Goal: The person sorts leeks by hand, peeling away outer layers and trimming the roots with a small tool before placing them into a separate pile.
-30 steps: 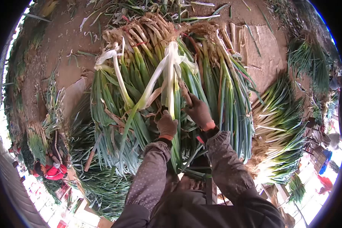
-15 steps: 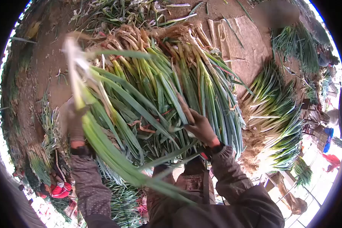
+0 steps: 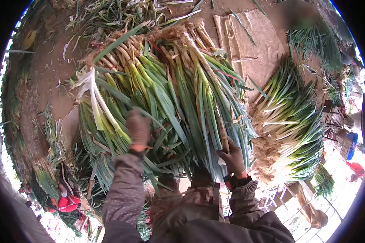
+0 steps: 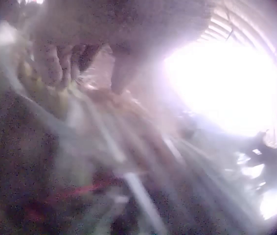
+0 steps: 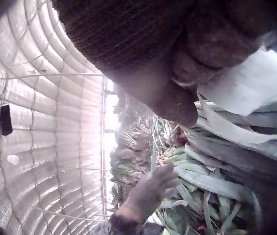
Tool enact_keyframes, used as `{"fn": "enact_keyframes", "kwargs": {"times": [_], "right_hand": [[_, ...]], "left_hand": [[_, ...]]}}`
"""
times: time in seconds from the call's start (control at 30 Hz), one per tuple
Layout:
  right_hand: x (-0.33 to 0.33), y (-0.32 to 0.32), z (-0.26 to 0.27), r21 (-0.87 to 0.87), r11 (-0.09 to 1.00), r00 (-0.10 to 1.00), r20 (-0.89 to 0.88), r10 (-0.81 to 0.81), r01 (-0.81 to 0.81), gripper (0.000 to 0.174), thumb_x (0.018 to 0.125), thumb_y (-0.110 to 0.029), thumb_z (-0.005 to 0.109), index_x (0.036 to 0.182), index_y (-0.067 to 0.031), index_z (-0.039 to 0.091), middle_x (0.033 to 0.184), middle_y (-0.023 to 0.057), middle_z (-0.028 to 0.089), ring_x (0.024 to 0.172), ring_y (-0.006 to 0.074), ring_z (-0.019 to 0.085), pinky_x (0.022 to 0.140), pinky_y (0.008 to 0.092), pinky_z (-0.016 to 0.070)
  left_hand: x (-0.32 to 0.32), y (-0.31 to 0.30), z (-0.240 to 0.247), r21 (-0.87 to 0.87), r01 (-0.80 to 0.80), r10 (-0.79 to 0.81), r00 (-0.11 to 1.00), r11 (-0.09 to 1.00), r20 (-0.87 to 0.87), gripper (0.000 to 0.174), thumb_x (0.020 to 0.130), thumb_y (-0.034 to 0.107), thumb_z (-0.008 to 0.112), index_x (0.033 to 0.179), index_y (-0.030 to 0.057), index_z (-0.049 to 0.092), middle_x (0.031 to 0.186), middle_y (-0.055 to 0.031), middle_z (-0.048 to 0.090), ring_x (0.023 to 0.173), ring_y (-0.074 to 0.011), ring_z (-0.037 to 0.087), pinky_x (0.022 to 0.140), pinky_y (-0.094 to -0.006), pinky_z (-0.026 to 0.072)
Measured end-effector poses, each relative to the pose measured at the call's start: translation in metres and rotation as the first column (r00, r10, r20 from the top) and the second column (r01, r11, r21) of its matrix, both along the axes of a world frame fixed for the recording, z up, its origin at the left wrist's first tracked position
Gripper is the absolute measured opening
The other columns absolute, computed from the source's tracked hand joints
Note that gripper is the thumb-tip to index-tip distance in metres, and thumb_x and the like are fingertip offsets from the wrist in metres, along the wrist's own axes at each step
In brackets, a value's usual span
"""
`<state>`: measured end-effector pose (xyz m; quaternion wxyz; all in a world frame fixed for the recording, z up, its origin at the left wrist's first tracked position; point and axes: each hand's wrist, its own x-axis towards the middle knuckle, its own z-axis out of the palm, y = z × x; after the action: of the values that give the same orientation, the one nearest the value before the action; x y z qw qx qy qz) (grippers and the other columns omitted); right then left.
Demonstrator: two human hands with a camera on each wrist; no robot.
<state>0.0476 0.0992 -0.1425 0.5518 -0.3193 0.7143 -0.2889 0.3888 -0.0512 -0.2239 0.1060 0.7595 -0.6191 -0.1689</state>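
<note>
My gloved left hand [image 3: 138, 128], blurred, hovers over a heap of long green onions [image 3: 158, 97] with its fingers extended and nothing in them. In the right wrist view the same hand [image 5: 150, 191] shows straight fingers over the leaves. My gloved right hand [image 3: 234, 158] grips the lower end of a brown stick [image 3: 222, 129] above the right part of the heap. A white papery strip [image 5: 251, 81] shows beside its fingers in the right wrist view. Peeled onions with white stems [image 3: 97, 99] lie on the heap's left side.
A brown sheet [image 3: 253, 36] covers ground at the back right. Another onion pile [image 3: 292, 129] lies to the right, roots facing the heap. Loose trimmings [image 3: 117, 14] litter the ground behind. A person in red [image 3: 69, 202] is at the lower left.
My left hand swung left with a white-stemmed onion, which now lies on the heap's left side, then came back toward the middle without it. The right hand moved right and closer with the stick.
</note>
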Motion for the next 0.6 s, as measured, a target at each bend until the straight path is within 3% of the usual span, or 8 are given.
{"fn": "enact_keyframes", "kwargs": {"times": [0.07, 0.13, 0.23, 0.27, 0.37, 0.47, 0.53, 0.6], "right_hand": [[-0.01, -0.014, 0.015, 0.126, 0.992, 0.999, 0.044, -0.018, 0.012, 0.064, 0.079, -0.005, 0.074, 0.14, -0.0004, 0.056, 0.112, 0.0095, 0.071, 0.104, 0.0156, 0.064, 0.091, 0.0308, 0.0509], [-0.02, -0.015, 0.011, 0.05, 0.998, 0.999, -0.024, 0.026, -0.025, 0.061, 0.079, 0.0, 0.068, 0.139, -0.001, 0.058, 0.107, 0.0053, 0.069, 0.092, 0.0084, 0.058, 0.081, 0.0263, 0.0492], [-0.022, -0.016, 0.009, 0.098, 0.994, 0.996, 0.071, -0.06, 0.053, 0.06, 0.078, 0.002, 0.065, 0.137, -0.0016, 0.059, 0.087, -0.0011, 0.058, 0.076, 0.0057, 0.048, 0.068, 0.0228, 0.0437], [-0.025, -0.015, 0.013, 0.144, 0.988, 0.998, 0.031, -0.056, 0.051, 0.06, 0.077, 0.002, 0.065, 0.137, -0.0016, 0.058, 0.086, -0.0015, 0.059, 0.074, 0.0059, 0.047, 0.067, 0.023, 0.0432], [-0.032, 0.002, 0.002, 0.157, 0.988, 0.997, 0.074, -0.019, 0.007, 0.063, 0.076, 0.002, 0.066, 0.138, -0.0017, 0.058, 0.084, -0.0007, 0.059, 0.073, 0.0063, 0.048, 0.067, 0.0233, 0.0438], [-0.027, 0.002, 0.004, 0.15, 0.987, 0.997, 0.072, 0.039, -0.05, 0.062, 0.077, 0.001, 0.067, 0.138, -0.0017, 0.058, 0.088, 0.0013, 0.063, 0.076, 0.0085, 0.053, 0.07, 0.0252, 0.047], [-0.024, 0.006, 0.0, 0.097, 0.993, 0.994, 0.093, 0.059, -0.068, 0.06, 0.079, -0.001, 0.069, 0.137, 0.0002, 0.057, 0.102, 0.0096, 0.07, 0.086, 0.0125, 0.06, 0.08, 0.0286, 0.0511], [-0.011, 0.0, 0.011, 0.037, 0.995, 0.995, 0.048, 0.09, -0.092, 0.06, 0.078, 0.0, 0.068, 0.137, -0.0025, 0.059, 0.083, -0.003, 0.059, 0.076, 0.008, 0.053, 0.071, 0.0242, 0.0461]], "left_hand": [[-0.093, -0.002, -0.005, 0.047, 0.33, -0.292, 0.886, 0.943, -0.361, 0.055, 0.078, 0.031, 0.083, 0.117, 0.0, 0.062, 0.106, -0.0223, 0.063, 0.096, -0.0393, 0.066, 0.081, -0.0479, 0.0529], [-0.18, -0.006, -0.03, 0.146, 0.265, -0.172, 0.873, 0.953, -0.457, 0.087, 0.077, 0.043, 0.085, 0.14, -0.0032, 0.047, 0.13, -0.0246, 0.057, 0.116, -0.0406, 0.06, 0.1, -0.0472, 0.0483], [-0.266, -0.041, -0.076, 0.177, 0.055, -0.049, 0.998, 0.983, -0.034, 0.088, 0.073, 0.036, 0.084, 0.14, -0.0006, 0.04, 0.142, -0.0208, 0.043, 0.133, -0.0387, 0.046, 0.097, -0.0536, 0.0501], [-0.28, -0.056, -0.055, 0.394, -0.06, 0.065, 0.998, 0.917, 0.002, 0.088, 0.071, 0.032, 0.085, 0.139, 0.0004, 0.039, 0.147, -0.0196, 0.039, 0.137, -0.04, 0.043, 0.095, -0.0565, 0.0513], [-0.281, -0.065, -0.077, 0.382, -0.15, 0.17, 0.985, 0.912, -0.019, 0.089, 0.068, 0.028, 0.083, 0.139, 0.0009, 0.038, 0.146, -0.0223, 0.045, 0.132, -0.042, 0.05, 0.09, -0.0557, 0.0547], [-0.237, -0.065, -0.079, 0.546, -0.009, 0.195, 0.939, 0.838, -0.285, 0.086, 0.067, 0.025, 0.081, 0.138, 0.0001, 0.038, 0.129, -0.0244, 0.06, 0.113, -0.0434, 0.064, 0.085, -0.0533, 0.0557], [-0.21, -0.046, -0.097, 0.349, 0.071, 0.086, 0.906, 0.935, -0.414, 0.078, 0.067, 0.018, 0.079, 0.132, -0.0004, 0.04, 0.111, -0.0252, 0.067, 0.094, -0.0442, 0.069, 0.083, -0.049, 0.0559], [-0.186, -0.025, -0.048, 0.368, 0.01, 0.184, 0.853, 0.93, -0.489, 0.069, 0.068, 0.015, 0.079, 0.125, -0.0006, 0.044, 0.108, -0.0266, 0.067, 0.094, -0.0439, 0.069, 0.084, -0.0467, 0.0556]]}}
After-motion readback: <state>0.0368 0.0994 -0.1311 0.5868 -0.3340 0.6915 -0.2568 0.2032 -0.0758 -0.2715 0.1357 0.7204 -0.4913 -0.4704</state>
